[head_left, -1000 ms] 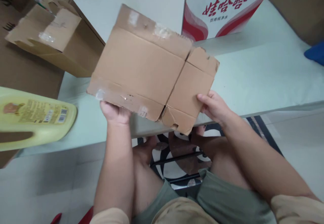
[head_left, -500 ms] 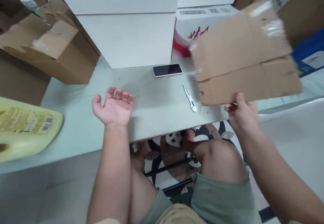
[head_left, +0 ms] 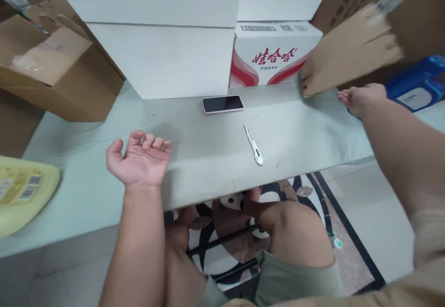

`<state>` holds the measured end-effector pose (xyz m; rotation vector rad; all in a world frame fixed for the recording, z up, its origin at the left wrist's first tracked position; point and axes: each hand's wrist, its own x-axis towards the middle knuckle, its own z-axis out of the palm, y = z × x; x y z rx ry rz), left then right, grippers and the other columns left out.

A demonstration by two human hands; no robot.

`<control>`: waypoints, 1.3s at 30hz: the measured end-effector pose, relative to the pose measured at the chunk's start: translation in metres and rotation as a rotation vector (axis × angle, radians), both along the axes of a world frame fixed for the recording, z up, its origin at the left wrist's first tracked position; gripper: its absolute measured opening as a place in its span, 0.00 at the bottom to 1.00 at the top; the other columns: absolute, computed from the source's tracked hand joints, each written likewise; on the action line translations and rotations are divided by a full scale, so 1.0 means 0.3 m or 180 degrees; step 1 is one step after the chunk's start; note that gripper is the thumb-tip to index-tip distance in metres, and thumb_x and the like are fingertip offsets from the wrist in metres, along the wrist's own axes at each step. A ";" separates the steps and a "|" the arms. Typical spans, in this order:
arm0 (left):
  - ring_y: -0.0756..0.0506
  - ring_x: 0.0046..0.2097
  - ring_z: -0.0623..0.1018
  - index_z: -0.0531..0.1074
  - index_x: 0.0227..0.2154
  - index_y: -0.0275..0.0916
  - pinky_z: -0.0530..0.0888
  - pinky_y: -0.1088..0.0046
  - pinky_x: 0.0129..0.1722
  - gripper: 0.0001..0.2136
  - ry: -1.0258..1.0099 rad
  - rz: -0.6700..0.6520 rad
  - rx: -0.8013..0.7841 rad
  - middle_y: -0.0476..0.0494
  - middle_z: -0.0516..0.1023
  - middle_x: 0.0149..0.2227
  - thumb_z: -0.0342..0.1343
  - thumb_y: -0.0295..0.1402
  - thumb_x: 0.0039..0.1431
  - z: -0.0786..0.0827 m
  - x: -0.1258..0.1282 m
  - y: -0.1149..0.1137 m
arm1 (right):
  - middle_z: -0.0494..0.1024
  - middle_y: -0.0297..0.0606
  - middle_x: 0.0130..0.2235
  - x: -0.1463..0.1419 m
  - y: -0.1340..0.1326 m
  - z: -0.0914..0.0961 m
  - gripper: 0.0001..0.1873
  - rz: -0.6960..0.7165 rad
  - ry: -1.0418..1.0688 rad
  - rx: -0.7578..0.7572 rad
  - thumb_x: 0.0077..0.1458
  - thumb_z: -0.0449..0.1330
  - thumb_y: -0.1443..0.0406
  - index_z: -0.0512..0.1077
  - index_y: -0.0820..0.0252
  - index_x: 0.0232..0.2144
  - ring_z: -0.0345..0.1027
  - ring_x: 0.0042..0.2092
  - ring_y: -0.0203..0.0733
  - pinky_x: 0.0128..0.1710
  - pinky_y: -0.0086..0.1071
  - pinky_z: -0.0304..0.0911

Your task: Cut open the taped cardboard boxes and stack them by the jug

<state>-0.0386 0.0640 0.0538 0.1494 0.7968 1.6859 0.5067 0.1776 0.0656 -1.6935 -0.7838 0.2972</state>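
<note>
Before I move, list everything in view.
Phone: one, dark, table centre.
Knife: one, white, before phone.
Cardboard: one, brown, right rear.
Printed carton: one, white-red, rear.
Plain boxes: three visible, white, rear.
Open carton: one, brown, left.
Large cartons: count unclear, brown, both sides.
Jug: one, yellow, left.
Container: one, blue, right.
Plastic: count unclear, clear, top left.
Table: one, pale green, centre.
Mat: one, multicoloured, below.
Bars: two, black, above mat.
Left hand: one, bare, left.
Right hand: one, bare, beside cardboard.
Legs: two, green shorts, bottom.

Short tan sleeve [head_left: 429, 235], grey-green shorts [head_left: 295, 274], bare forearms [head_left: 141, 233], bare knees [head_left: 302, 226], bare left hand [head_left: 142, 162], bare right hand [head_left: 365, 99]
</note>
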 end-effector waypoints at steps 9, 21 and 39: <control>0.49 0.24 0.69 0.70 0.27 0.44 0.75 0.68 0.31 0.18 -0.0010 -0.0232 0.0210 0.49 0.65 0.21 0.42 0.47 0.64 -0.021 -0.016 0.015 | 0.76 0.43 0.56 -0.142 -0.123 -0.160 0.21 0.0062 0.0863 -0.1605 0.66 0.63 0.57 0.71 0.60 0.57 0.75 0.52 0.46 0.51 0.45 0.76; 0.50 0.23 0.69 0.71 0.27 0.41 0.76 0.68 0.28 0.20 -0.0504 -0.0039 0.0507 0.51 0.63 0.21 0.41 0.47 0.63 -0.008 -0.091 -0.075 | 0.83 0.45 0.43 -0.684 -0.160 0.033 0.20 0.2053 -0.0435 -0.1832 0.56 0.64 0.71 0.74 0.59 0.52 0.78 0.37 0.42 0.42 0.37 0.74; 0.50 0.24 0.66 0.71 0.26 0.39 0.70 0.71 0.31 0.16 -0.0625 0.0319 0.0712 0.50 0.61 0.23 0.44 0.41 0.61 -0.015 -0.311 -0.055 | 0.49 0.40 0.75 -2.152 0.056 0.166 0.20 0.4365 -0.3262 -0.0147 0.62 0.54 0.74 0.70 0.61 0.55 0.65 0.65 0.56 0.64 0.53 0.65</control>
